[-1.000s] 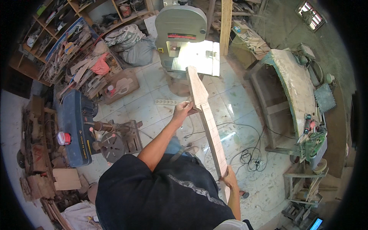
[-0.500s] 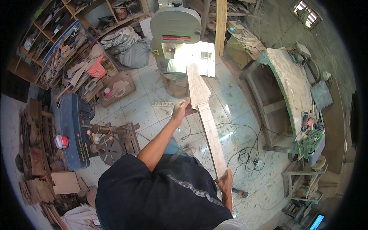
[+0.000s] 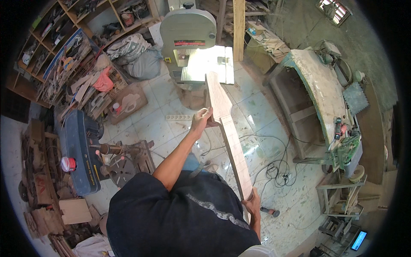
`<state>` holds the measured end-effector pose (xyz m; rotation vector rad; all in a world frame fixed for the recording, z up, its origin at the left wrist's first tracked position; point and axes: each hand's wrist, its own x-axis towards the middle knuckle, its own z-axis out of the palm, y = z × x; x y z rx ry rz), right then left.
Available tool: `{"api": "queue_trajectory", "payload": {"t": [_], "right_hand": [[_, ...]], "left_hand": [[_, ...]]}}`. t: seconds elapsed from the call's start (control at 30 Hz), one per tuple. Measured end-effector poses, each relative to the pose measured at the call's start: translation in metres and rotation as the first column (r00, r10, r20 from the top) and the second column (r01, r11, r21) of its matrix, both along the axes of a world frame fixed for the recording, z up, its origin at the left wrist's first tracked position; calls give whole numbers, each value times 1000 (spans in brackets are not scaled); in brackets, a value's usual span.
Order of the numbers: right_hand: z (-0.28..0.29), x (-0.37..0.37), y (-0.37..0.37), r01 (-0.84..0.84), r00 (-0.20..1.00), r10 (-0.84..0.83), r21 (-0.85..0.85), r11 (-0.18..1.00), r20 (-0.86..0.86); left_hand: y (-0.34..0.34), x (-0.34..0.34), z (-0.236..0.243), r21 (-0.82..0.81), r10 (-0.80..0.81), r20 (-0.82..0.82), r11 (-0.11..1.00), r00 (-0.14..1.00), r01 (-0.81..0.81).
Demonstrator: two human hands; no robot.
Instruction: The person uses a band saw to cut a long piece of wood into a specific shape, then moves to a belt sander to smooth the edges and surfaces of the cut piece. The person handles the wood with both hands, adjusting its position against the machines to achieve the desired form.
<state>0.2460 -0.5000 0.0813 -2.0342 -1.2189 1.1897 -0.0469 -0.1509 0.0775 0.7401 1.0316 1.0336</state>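
Observation:
I hold a pale wooden guitar neck (image 3: 232, 154) lengthwise in front of me, with a headstock shape and thin cross lines marked along it. My left hand (image 3: 200, 121) is closed on its side below the headstock. My right hand (image 3: 252, 201) grips the near end, low at the right. The headstock tip reaches the front edge of a brightly lit band saw table (image 3: 200, 70), under the grey saw's upper housing (image 3: 189, 26). Whether the wood rests on that table I cannot tell.
A blue drill press (image 3: 79, 154) stands at the left; behind it are shelves (image 3: 68, 21), scrap wood and grey sacks (image 3: 139, 62). A cluttered bench (image 3: 312, 85) is at the right. Cables (image 3: 278, 169), a power strip (image 3: 179, 118) and a small tool (image 3: 269, 211) lie on the tiled floor.
The wooden neck has tipped slightly, showing more of its marked face, and its tip has moved a little left and up. My grip holds; the surroundings shift a little as the view turns.

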Motion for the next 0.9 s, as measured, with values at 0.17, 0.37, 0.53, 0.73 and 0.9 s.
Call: {"api": "queue_trajectory", "payload": {"t": [0.17,0.37,0.53,0.73,0.9], "right_hand": [[16,6,2,-140,985,122,-153,978,-118],[5,10,-15,-101,957,52,-160,982,-285],[6,11,-24,-138,961,95,-153,979,-259],[9,11,-23,-132,975,104,-138,982,-197],[-4,25,-21,-83,955,4,-253,964,-297]], "left_hand": [[5,1,16,14,-35,-27,999,999,36],[36,6,13,-32,-11,41,999,999,13],[63,5,-11,-97,-12,386,994,922,54],[62,9,-22,-201,80,470,979,879,18],[54,7,-15,-157,22,684,981,729,118]]}}
